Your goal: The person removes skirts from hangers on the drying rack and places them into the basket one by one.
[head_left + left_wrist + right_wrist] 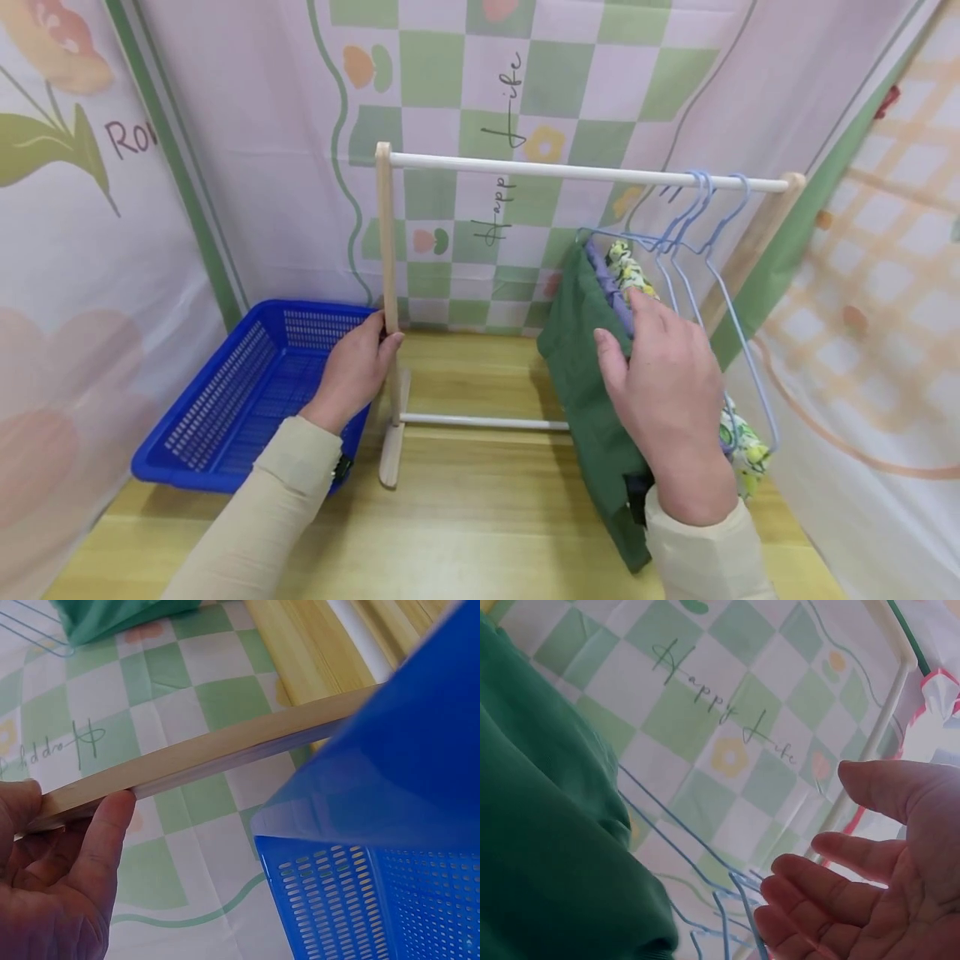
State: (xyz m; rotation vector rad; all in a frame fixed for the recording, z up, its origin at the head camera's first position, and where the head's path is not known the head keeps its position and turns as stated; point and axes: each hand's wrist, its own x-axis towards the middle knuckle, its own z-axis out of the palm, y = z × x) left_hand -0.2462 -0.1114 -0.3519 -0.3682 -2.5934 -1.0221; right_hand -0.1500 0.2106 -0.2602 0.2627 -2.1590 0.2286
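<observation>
- a blue plastic basket full of little holes (217,404) sits at the left edge of the table (465,517).
- the left hand (352,367) is next. it grasps a pale, flat wooden post (386,233), with the thumb on one side and fingers on the other.
- the post stands just beside the basket, toward the table's far edge, and holds up one end of a long round white bar (525,168).
- a big dark green cloth (585,375) hangs under the bar, near the table's right edge.
- a purple cloth (606,279) and a yellow-green flowery cloth (626,262) hang right behind it.
- the right hand (671,375) is by the cloths. its grip is loose, with fingers reaching out.
- thin light blue hangers (686,218) hook over the bar's right part.
</observation>
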